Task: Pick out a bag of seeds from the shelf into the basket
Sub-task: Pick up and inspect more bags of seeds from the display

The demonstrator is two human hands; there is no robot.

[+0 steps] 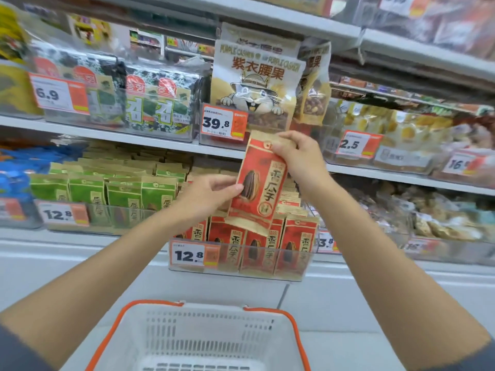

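Head view: you are pinching a red seed bag point(258, 183) between both hands, left hand point(211, 194) low, right hand point(297, 156) high, above the shelf; next you are likely lowering it into the basket point(203, 336) beneath your wrists

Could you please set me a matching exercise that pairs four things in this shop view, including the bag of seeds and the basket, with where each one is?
Things
1. red bag of seeds
2. basket
3. green bags
4. cashew bag

Places
A. one shelf level up, behind the 39.8 tag
B. lowest in view, beneath the forearms
C. held by the left hand and right hand
D. in the bin on the left, behind a 12.8 tag

Pairs: 1-C, 2-B, 3-D, 4-A
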